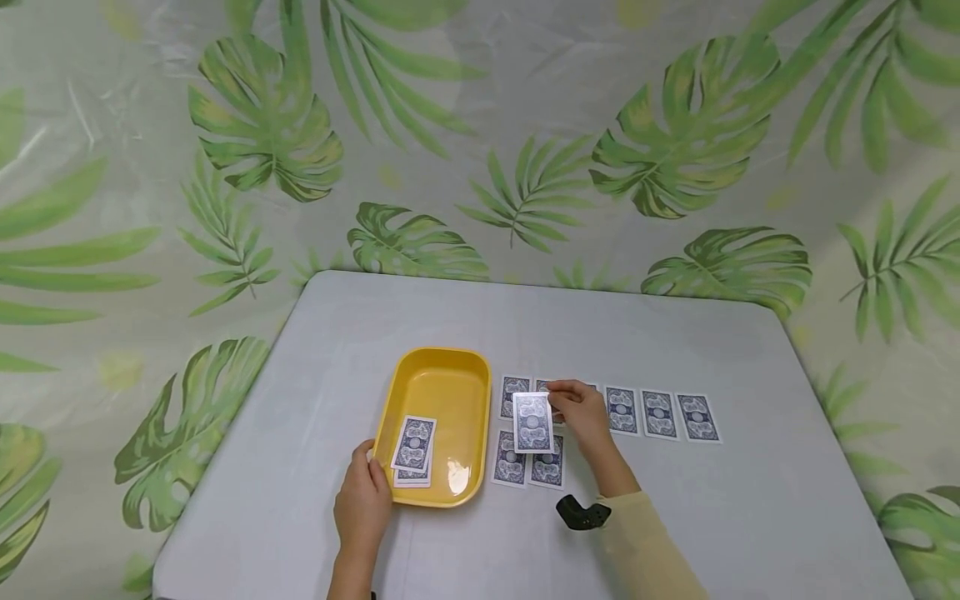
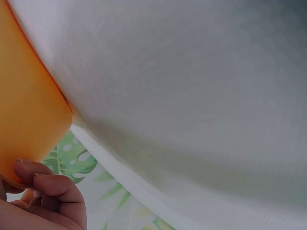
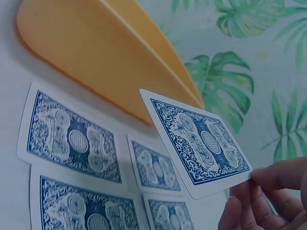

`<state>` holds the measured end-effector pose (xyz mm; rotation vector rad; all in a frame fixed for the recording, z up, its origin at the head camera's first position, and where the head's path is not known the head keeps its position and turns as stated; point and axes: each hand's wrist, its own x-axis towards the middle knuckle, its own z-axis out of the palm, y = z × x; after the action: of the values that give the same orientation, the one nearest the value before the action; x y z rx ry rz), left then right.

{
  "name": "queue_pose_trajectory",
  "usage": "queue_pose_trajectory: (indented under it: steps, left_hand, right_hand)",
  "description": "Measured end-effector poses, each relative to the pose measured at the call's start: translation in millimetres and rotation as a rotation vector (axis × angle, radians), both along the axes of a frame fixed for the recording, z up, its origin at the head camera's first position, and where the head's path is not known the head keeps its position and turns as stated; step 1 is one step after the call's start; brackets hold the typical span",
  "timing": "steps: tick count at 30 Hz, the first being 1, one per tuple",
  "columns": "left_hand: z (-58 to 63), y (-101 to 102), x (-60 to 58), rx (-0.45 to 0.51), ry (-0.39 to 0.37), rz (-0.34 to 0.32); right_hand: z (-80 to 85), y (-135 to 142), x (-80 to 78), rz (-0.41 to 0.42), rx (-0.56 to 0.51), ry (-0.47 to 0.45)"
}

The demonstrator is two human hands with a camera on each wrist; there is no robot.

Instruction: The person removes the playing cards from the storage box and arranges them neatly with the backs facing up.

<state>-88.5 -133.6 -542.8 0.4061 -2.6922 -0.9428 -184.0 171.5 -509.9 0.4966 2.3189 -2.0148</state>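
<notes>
My left hand grips the near-left rim of a yellow tray, thumb over the edge; the left wrist view shows the fingers curled at that rim. Inside the tray, toward its near left, lie a few overlapping playing cards, backs up. A single playing card with a blue patterned back is pinched at one corner by my right hand. In the head view that held card is raised over the laid-out cards, just right of the tray, hiding parts of those beneath.
A row of face-down cards runs rightward from the tray, with a shorter row of two nearer me. All lie on a white-covered table. Behind the table hangs a leaf-patterned cloth.
</notes>
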Motion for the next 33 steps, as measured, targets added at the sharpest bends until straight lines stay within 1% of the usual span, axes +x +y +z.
queue_pose_trajectory:
  steps: [6,13,25,29,33]
  left_hand:
    - [0.2,0,0.5,0.005,-0.002,-0.003]
    - [0.2,0,-0.6,0.002,-0.012,0.002]
    - [1.9,0,-0.5,0.006,-0.027,-0.004]
    - [2.9,0,-1.2,0.008,-0.033,-0.008]
    - [3.1,0,-1.1,0.012,-0.042,-0.006]
  right_hand:
    - [-5.8,12,5.0,-0.026,-0.003,-0.023]
    - [-13.5,27,12.7,-0.064,0.033,-0.048]
    - [-32.5,62,30.5,-0.175,0.042,-0.077]
    - [-36.6,69,37.2,-0.192,0.067,-0.088]
    - [-39.2,70,42.2,-0.209,0.106,-0.093]
